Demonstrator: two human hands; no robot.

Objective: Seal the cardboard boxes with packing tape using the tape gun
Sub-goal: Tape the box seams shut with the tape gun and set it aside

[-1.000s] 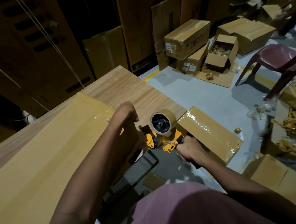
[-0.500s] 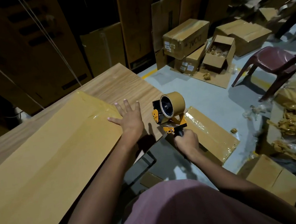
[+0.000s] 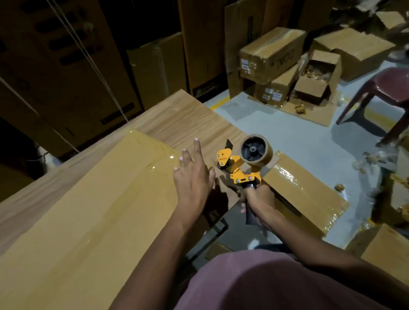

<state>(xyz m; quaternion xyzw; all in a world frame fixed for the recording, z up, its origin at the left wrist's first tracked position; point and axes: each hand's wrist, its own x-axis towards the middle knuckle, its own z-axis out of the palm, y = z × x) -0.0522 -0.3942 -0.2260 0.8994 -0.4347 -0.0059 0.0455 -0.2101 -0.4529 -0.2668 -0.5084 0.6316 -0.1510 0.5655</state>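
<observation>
Tape gun (image 3: 242, 166) sits clenched by its handle in your right hand (image 3: 258, 199), raised just off the table's (image 3: 181, 116) near corner, while your left hand (image 3: 193, 176) lies flat and relaxed on the end of the long taped box (image 3: 79, 218). Press that end down and land the gun's mouth squarely on the edge before pulling. Writing is scarce: a floor box (image 3: 273, 51) shows mirrored letters like "TVCC", its white labels unreadable.

Dim storeroom. Tall cartons (image 3: 45, 70) stand against the back wall. A wood-grain table (image 3: 181, 116) occupies the foreground over a grey floor (image 3: 284, 131) with a yellow line (image 3: 214, 105). A maroon plastic chair (image 3: 398, 89) stands at right, near stacked boxes (image 3: 273, 51) beside an open box (image 3: 316, 77).
</observation>
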